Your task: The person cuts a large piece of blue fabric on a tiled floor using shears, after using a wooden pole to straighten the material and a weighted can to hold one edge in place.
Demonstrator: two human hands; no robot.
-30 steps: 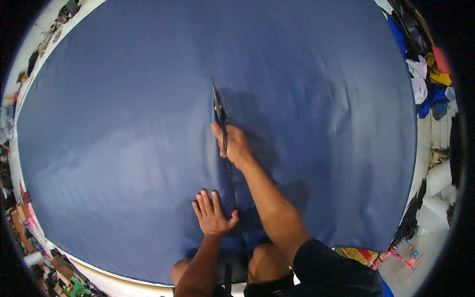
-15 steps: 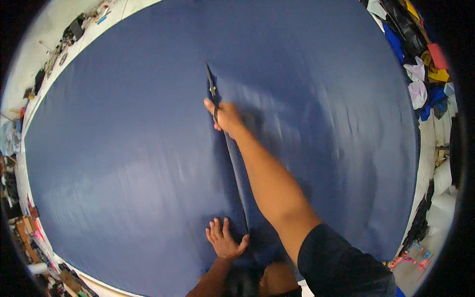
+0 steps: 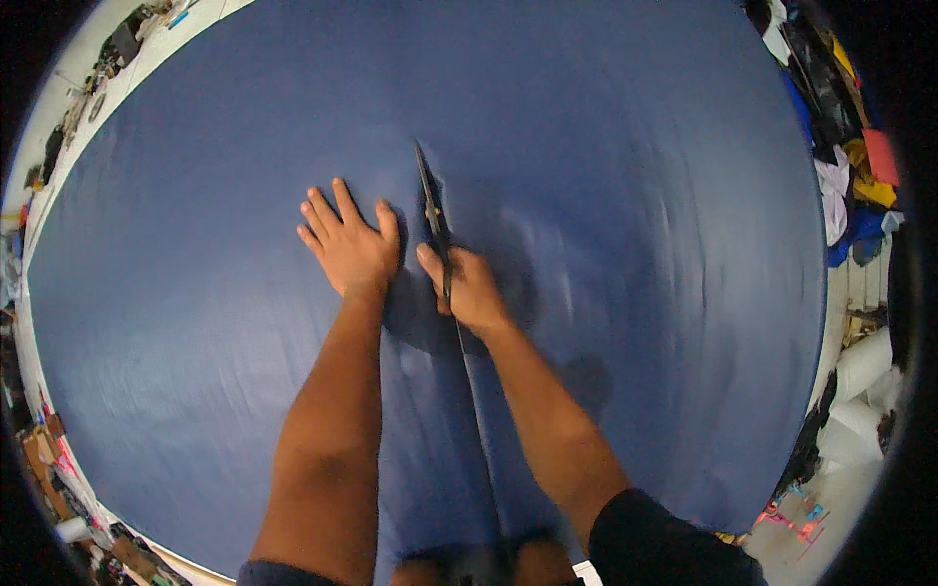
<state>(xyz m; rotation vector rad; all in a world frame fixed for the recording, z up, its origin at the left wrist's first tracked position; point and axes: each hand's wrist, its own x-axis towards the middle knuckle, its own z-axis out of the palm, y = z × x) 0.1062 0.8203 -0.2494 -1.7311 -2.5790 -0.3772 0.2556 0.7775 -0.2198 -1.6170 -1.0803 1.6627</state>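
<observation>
A large sheet of dark blue fabric [image 3: 606,146] is spread flat and fills most of the view. My right hand [image 3: 469,288] grips black scissors [image 3: 431,200], whose blades point away from me into the cloth. A straight cut line [image 3: 479,430] runs from the near edge up to the scissors. My left hand [image 3: 347,244] lies flat, fingers spread, on the fabric just left of the blades.
Piles of coloured cloth scraps [image 3: 855,166] lie along the right edge. White rolls [image 3: 865,366] stand at the lower right. Small clutter [image 3: 117,49] lines the pale floor at the upper left, and more clutter [image 3: 49,459] sits at the lower left.
My left hand has moved from near my knees up to beside the scissors and now presses the fabric there. My right hand with the scissors has advanced along the cut.
</observation>
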